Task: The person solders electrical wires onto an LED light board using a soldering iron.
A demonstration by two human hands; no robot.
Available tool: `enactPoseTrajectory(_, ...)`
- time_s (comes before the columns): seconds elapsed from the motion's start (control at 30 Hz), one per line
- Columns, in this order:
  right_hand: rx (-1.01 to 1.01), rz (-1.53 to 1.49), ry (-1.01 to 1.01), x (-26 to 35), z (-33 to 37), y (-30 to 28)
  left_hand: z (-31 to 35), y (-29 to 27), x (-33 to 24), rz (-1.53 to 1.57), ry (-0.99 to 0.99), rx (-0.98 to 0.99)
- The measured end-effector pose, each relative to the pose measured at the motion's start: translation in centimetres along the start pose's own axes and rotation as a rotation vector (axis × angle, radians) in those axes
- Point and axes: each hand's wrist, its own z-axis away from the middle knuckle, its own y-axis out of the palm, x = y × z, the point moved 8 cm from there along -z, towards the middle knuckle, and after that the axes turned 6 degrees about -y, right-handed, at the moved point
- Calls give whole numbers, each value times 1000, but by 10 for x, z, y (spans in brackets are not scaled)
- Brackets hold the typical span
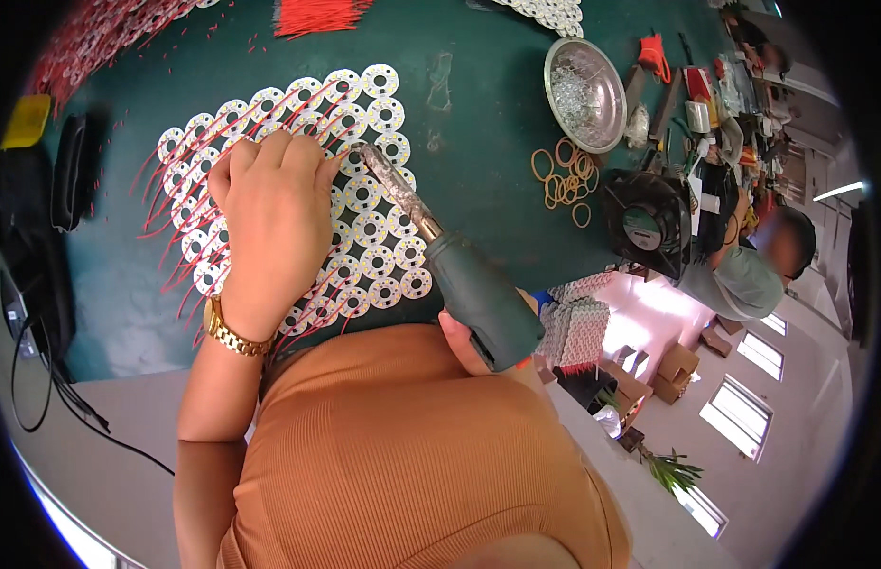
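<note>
Bowl [608, 106] of clear bits [575, 95], apart from the soldering iron [452, 254]

The fisheye head camera looks steeply down from close above the wearer's orange ribbed top [402, 446] and the green worktable [488, 190], its wide round field reaching the room's windows [737, 417] at the lower right.

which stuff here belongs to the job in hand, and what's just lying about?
In the job:
grid of red-wired ring boards, left hand over it
soldering iron, in right hand, end over the grid
red wire bundle, likely supply

Apparently just lying about:
rubber bands
metal bowl
black fan, can't tell if running
black case
</note>
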Motion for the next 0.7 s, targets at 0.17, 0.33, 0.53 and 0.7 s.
enactPoseTrajectory(0.17, 48, 37, 20, -4, 1, 0, 0, -1, -3, -41, 21, -25)
enactPoseTrajectory(0.33, 64, -5, -41, -5, 2, 1, 0, -1, -4, -45, 28, -18)
enactPoseTrajectory(0.53, 58, 87, -135, 6, -6, 2, 0, 1, -4, -66, 19, -39)
enactPoseTrajectory(0.7, 62, 82, -24, 2, -2, 3, 1, 2, -7, -134, 0, -72)
